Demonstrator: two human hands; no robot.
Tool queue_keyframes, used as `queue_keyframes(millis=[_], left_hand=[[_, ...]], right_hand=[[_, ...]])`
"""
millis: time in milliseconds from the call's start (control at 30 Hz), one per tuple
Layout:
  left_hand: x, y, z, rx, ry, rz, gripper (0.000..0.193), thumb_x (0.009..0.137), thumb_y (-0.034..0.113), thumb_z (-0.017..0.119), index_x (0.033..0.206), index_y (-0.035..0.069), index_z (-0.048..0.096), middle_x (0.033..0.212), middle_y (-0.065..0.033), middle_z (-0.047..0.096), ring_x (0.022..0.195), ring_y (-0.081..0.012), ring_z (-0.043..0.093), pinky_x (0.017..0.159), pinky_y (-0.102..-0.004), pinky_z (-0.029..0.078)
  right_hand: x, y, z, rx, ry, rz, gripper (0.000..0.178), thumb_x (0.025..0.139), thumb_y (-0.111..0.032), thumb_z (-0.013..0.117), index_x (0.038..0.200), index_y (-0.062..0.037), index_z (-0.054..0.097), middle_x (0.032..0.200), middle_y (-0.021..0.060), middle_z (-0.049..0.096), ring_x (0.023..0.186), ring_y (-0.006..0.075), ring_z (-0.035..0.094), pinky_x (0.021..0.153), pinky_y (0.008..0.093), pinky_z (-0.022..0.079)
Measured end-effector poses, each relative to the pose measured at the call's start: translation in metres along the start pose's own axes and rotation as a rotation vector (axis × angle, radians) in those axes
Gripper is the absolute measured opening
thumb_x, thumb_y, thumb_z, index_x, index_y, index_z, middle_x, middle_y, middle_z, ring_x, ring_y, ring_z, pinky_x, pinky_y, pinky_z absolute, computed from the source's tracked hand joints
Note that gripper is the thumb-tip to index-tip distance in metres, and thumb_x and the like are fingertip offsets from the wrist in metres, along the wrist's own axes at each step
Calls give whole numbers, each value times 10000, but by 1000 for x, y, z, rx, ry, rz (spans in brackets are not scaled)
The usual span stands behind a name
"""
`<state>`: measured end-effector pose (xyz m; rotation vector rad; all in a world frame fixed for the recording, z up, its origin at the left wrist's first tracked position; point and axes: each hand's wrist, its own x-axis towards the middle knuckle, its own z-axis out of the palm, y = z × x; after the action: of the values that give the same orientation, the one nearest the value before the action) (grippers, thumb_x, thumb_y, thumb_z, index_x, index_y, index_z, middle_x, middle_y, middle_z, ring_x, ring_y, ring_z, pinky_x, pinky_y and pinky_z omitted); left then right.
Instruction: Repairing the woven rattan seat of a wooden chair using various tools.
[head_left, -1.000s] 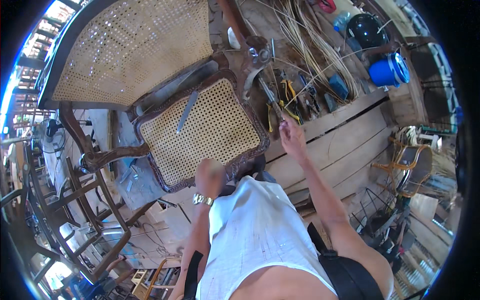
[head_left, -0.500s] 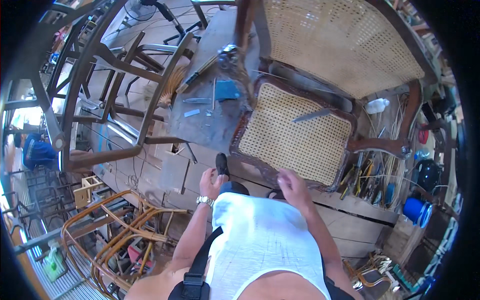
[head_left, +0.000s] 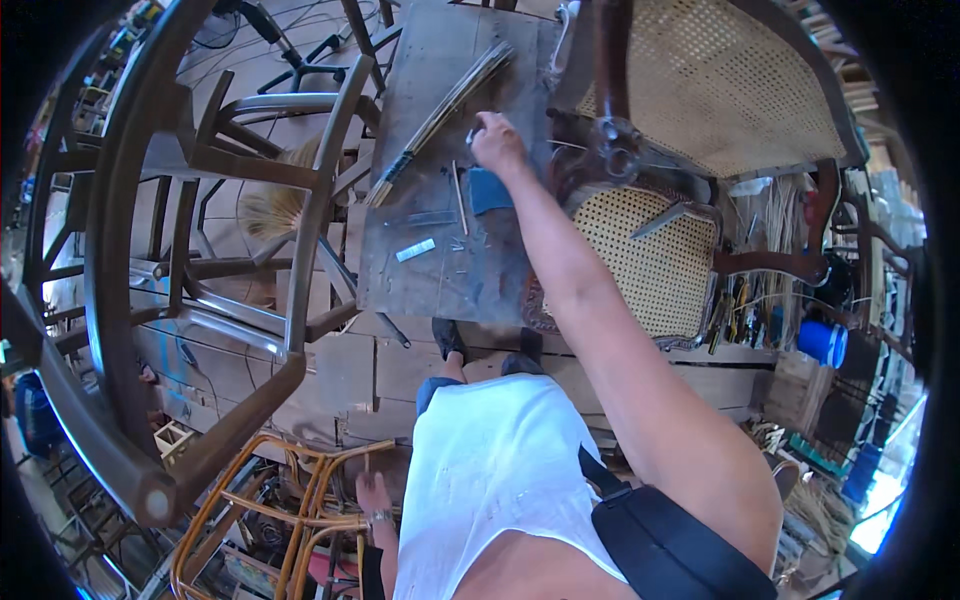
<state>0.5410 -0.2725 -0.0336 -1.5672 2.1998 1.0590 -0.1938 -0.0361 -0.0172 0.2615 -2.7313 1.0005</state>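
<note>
My right hand (head_left: pixel 497 146) reaches over the far part of the grey worktable (head_left: pixel 400 270), fingers closed around something small and dark that I cannot make out. Beside it lies a bundle of thin sticks (head_left: pixel 445 115), bound at its near end. A blue cloth or pad (head_left: pixel 489 191) lies just below the wrist. Around it are a thin stick (head_left: pixel 460 198), a small white block (head_left: pixel 415 250) and a flat grey strip (head_left: pixel 430 219). Down at my left side, my left hand (head_left: pixel 373 493) hangs open next to a rattan frame (head_left: pixel 320 455), holding nothing visible.
To the right stands a carved wooden chair with a cane seat (head_left: pixel 630 265) and cane back (head_left: pixel 730 90); a grey blade-like tool (head_left: pixel 658 221) rests on its seat. Dark wooden chair frames (head_left: pixel 240 170) crowd the left. A blue container (head_left: pixel 822 342) and hand tools (head_left: pixel 735 315) are at right.
My right hand has gone from near the chair seat's front edge out over the table, closing on something small. My left hand has dropped back beside the rattan frame. The view has shifted.
</note>
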Motion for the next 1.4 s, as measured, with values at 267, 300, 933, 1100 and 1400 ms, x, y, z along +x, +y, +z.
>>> queue_keyframes(millis=[267, 300, 933, 1100, 1400], left_hand=[[-38, -111, -3, 26, -193, -144, 285, 886, 201, 705, 1034, -9, 581, 948, -104, 656, 858, -190, 619, 787, -333, 508], [-35, -117, 5, 8, -211, -143, 283, 885, 199, 707, 1032, -8, 581, 945, -102, 656, 856, -187, 619, 785, -332, 509], [3, -189, 75, -323, -182, -218, 246, 833, 129, 768, 960, 25, 586, 858, -39, 650, 817, -129, 618, 750, -284, 519], [6, -194, 73, -244, -193, -155, 254, 797, 123, 794, 924, 41, 591, 848, -21, 645, 793, -122, 607, 723, -279, 514], [35, -177, 72, 294, -399, 16, 324, 806, 292, 711, 944, 4, 654, 847, -112, 685, 792, -223, 651, 751, -362, 525]], right_hand=[[25, 29, 2, -405, -514, 60, 463, 870, -199, 529, 1298, -340, 630, 1490, 123, 389, 1317, 358, 418, 1113, 430, 378], [26, 29, 2, -431, -505, -8, 492, 845, -182, 512, 1302, -319, 631, 1452, 162, 429, 1258, 387, 464, 1105, 426, 377], [19, 40, 13, -561, -672, -153, 500, 871, -228, 496, 1341, -372, 589, 1534, 165, 334, 1366, 393, 349, 1135, 443, 325], [16, 39, 6, -503, -615, -235, 472, 818, -198, 538, 1259, -305, 668, 1422, 200, 491, 1377, 353, 387, 1104, 456, 325], [-66, -50, -78, 498, -505, 67, 537, 792, 12, 501, 1270, -174, 661, 1513, 157, 400, 1399, 270, 388, 1150, 352, 301]])
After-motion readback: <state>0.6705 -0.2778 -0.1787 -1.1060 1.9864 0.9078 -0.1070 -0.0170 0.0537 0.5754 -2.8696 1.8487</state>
